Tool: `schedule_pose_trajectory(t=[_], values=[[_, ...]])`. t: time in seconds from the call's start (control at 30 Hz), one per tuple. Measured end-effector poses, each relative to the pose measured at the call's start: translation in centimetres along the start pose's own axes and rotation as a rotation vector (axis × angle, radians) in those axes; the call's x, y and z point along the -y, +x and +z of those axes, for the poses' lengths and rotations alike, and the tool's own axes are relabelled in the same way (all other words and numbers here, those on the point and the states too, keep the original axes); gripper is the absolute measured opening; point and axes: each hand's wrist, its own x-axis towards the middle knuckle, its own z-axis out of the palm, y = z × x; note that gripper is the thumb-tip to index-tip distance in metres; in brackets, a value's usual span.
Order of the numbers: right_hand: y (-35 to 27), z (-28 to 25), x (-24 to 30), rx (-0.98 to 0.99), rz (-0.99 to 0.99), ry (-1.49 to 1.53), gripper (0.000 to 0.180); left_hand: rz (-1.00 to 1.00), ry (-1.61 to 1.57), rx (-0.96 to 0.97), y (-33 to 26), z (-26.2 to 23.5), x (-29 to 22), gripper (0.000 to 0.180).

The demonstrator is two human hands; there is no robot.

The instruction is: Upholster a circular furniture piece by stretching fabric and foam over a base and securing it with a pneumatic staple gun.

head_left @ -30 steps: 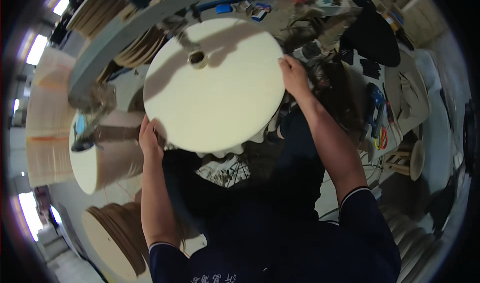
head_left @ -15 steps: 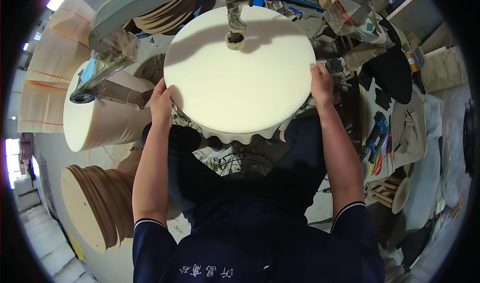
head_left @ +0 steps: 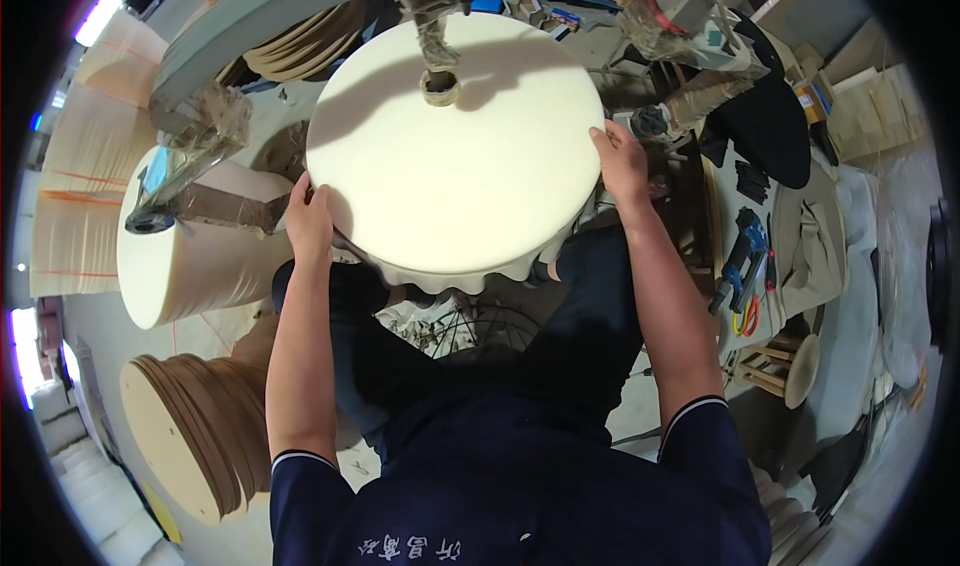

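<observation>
Shown with a round cream disc [head_left: 460, 186] turned broad face up toward the camera, looking slightly wider from left to right than from near to far. Located just beyond the lap, and bordered along the near rim by a pale, wavy edging [head_left: 470, 282]. Topped, off centre toward the far rim, by a ring-shaped collar [head_left: 440, 89], just below a tape-wrapped post [head_left: 432, 28]. Crossed by shadow over the far part.

Grasped at the near left rim by the left hand [head_left: 311, 221], with thumb uppermost and fingertips partly hidden. Grasped at the right rim by the right hand [head_left: 623, 171], set farther from the body than the left. Reached with both forearms stretched forward, bare below short dark sleeves.

Laid out on the tabletop [head_left: 726, 228] at right, from far edge toward near edge: black strips [head_left: 752, 181], a blue tool [head_left: 740, 256] and scissors [head_left: 747, 318] with yellow-and-red handles. Spread toward the right edge, a beige-grey cloth [head_left: 815, 256]. Placed below the near edge, a wooden stool [head_left: 797, 371]. Seen at left above the pale floor, a row of brown discs [head_left: 205, 436] and, farther off, a large cream roll [head_left: 200, 266].
</observation>
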Motion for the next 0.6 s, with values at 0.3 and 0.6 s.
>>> schedule_pose_trajectory(t=[0.3, 0.6], values=[[-1.2, 0.4, 1.5, -0.042, -0.007, 0.026, 0.037, 0.177, 0.357, -0.117, 0.7, 0.5, 0.5, 0.047], [-5.8, -1.8, -0.7, -0.176, 0.009, 0.157, 0.037, 0.192, 0.565, -0.125, 0.4, 0.6, 0.0, 0.044]])
